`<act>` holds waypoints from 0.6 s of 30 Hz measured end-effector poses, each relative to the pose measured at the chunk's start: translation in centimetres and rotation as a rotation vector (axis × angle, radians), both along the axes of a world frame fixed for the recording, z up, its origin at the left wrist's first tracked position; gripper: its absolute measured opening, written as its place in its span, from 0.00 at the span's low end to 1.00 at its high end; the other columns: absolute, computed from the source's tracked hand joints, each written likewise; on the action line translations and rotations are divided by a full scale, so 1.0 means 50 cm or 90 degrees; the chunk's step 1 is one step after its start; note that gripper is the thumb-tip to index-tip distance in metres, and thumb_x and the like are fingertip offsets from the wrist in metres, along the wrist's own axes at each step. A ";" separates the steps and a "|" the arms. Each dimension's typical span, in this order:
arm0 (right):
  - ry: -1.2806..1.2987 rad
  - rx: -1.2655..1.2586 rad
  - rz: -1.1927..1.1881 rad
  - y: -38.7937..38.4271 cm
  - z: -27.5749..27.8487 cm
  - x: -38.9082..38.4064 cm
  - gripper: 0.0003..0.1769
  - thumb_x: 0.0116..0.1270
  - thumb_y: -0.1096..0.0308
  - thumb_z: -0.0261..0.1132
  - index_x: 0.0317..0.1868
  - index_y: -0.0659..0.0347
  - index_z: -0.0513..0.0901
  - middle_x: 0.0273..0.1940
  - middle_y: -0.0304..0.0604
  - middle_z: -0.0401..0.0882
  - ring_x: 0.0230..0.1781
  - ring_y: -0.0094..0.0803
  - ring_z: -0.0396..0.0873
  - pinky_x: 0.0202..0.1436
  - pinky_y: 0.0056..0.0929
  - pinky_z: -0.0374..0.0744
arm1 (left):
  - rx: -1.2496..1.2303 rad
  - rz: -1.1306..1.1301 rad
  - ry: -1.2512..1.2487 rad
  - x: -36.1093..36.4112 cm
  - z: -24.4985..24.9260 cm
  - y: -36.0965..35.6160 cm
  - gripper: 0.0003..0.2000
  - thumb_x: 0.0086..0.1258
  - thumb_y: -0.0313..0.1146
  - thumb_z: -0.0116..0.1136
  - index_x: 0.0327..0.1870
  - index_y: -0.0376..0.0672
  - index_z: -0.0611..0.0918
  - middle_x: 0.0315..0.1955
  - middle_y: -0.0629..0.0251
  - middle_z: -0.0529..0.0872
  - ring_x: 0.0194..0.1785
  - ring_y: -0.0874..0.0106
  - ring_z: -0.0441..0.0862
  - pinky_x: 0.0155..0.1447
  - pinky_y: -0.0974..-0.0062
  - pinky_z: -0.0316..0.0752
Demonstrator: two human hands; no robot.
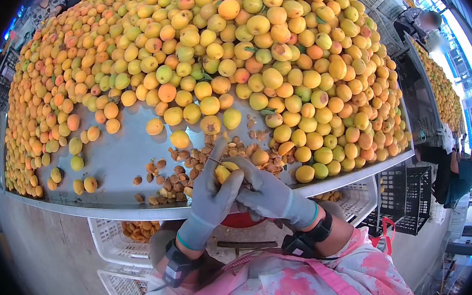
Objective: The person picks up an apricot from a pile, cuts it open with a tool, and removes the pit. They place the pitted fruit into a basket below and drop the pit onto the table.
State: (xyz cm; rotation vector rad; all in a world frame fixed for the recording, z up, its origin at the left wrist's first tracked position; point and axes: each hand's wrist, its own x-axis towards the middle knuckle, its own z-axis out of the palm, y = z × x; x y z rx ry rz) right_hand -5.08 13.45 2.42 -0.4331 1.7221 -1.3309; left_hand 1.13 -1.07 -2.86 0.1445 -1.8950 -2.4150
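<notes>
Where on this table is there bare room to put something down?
The widest bare patch of the metal table is left of your hands, bordered by the fruit pile behind, loose fruits to the left, scattered pits to the right and the front rim. The back and right side are crowded with fruit.

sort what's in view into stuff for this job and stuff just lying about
Likely in the job: left hand and the yellow fruit in it; right hand; piled whole fruit; brown stones; metal table; split fruit in white crate below.

Likely just about: black crates at right; red strap by them.
</notes>
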 end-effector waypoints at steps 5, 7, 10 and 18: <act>0.006 0.017 0.044 0.001 0.001 -0.017 0.37 0.62 0.72 0.56 0.72 0.59 0.55 0.31 0.39 0.79 0.19 0.22 0.77 0.20 0.21 0.74 | 0.030 -0.015 0.005 0.005 0.005 -0.003 0.28 0.72 0.29 0.55 0.71 0.31 0.61 0.46 0.63 0.80 0.49 0.77 0.75 0.57 0.78 0.70; -0.031 0.030 0.046 0.002 0.016 -0.020 0.37 0.62 0.70 0.57 0.72 0.59 0.57 0.30 0.38 0.79 0.18 0.22 0.76 0.20 0.20 0.74 | 0.004 -0.022 0.008 0.005 -0.002 -0.004 0.27 0.72 0.28 0.54 0.70 0.31 0.62 0.46 0.62 0.80 0.50 0.77 0.75 0.58 0.78 0.70; -0.003 0.008 0.059 0.008 -0.006 -0.022 0.38 0.66 0.63 0.58 0.73 0.60 0.53 0.28 0.43 0.78 0.16 0.27 0.76 0.20 0.25 0.75 | -0.002 -0.028 0.036 0.006 -0.006 -0.003 0.27 0.72 0.28 0.55 0.69 0.31 0.63 0.46 0.63 0.80 0.51 0.77 0.75 0.58 0.77 0.70; 0.037 0.049 0.066 0.002 0.003 -0.022 0.39 0.63 0.67 0.58 0.73 0.62 0.53 0.24 0.45 0.78 0.17 0.30 0.79 0.22 0.29 0.76 | 0.087 0.018 0.001 -0.001 0.009 0.014 0.30 0.68 0.31 0.60 0.69 0.32 0.64 0.46 0.62 0.81 0.47 0.78 0.77 0.55 0.79 0.72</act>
